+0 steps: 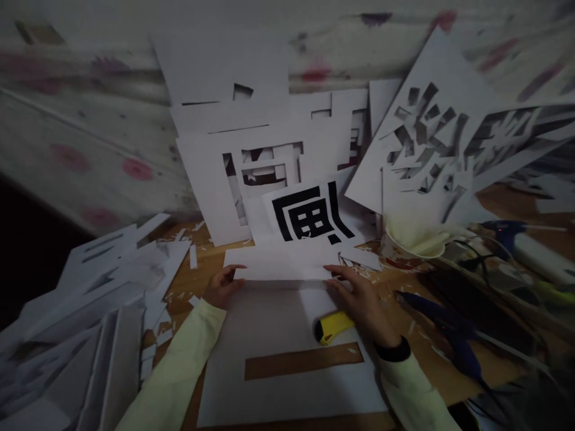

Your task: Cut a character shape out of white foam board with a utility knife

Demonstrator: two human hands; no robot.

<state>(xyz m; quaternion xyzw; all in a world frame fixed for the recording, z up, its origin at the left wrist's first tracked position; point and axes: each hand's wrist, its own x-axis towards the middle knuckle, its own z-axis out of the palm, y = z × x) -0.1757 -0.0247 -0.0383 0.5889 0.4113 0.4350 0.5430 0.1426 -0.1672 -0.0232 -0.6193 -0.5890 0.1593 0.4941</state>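
A folded white card strip [281, 266] is held level between both hands, above the far part of a white sheet [287, 395] with a long rectangular cutout. My left hand [225, 284] pinches the strip's left end. At its right end, the thumb and fingers of my right hand [354, 293] close on the card. A yellow cutter [333, 327] lies on the sheet beside my right hand. Behind the strip leans a paper printed with a black character [305, 212].
Cut-out white boards [197, 191] lean at the back. White card pieces [112, 263] pile up at left. A paper cup [404, 251], blue glue guns [462, 347] and cables are at right, on the wooden table [202, 242] scattered with scraps.
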